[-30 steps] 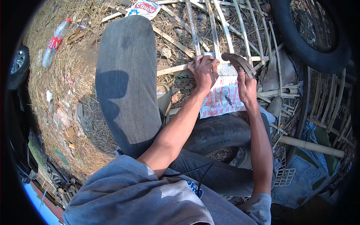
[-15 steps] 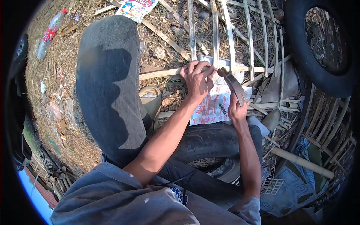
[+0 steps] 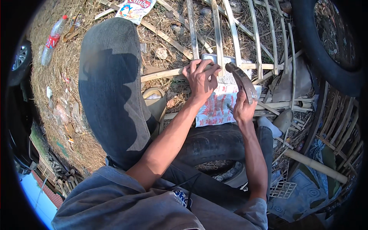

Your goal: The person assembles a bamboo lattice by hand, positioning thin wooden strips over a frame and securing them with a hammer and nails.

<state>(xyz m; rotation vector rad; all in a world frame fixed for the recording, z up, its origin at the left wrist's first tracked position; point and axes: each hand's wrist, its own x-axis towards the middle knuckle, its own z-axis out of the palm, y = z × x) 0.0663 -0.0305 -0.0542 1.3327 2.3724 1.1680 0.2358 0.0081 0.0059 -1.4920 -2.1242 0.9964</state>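
Note:
My right hand (image 3: 244, 109) is closed around a hammer (image 3: 243, 83); its dark rounded end is just right of my left fingers, and most of its handle is hidden. My left hand (image 3: 201, 81) lies on a pale bamboo crosspiece (image 3: 163, 74), its thumb and forefinger pinched together beside an upright slat (image 3: 219, 42). Whatever is in that pinch is too small to make out. Several slats cross this piece and run away from me as a lattice. Under the joint lies a whitish flat block (image 3: 229, 78), with a red-and-white printed plastic sheet (image 3: 216, 109) nearer me.
A black tyre (image 3: 214, 143) lies between my legs, and another tyre (image 3: 306, 46) is at far right. My bent knee (image 3: 111, 80) rises at left. A plastic bottle (image 3: 53, 42) lies on the straw. A bamboo pole (image 3: 316, 165) lies at right.
The hammer's rounded end has lifted slightly and shifted a little to the right. My left hand stays at the crosspiece. The whole view has tilted slightly.

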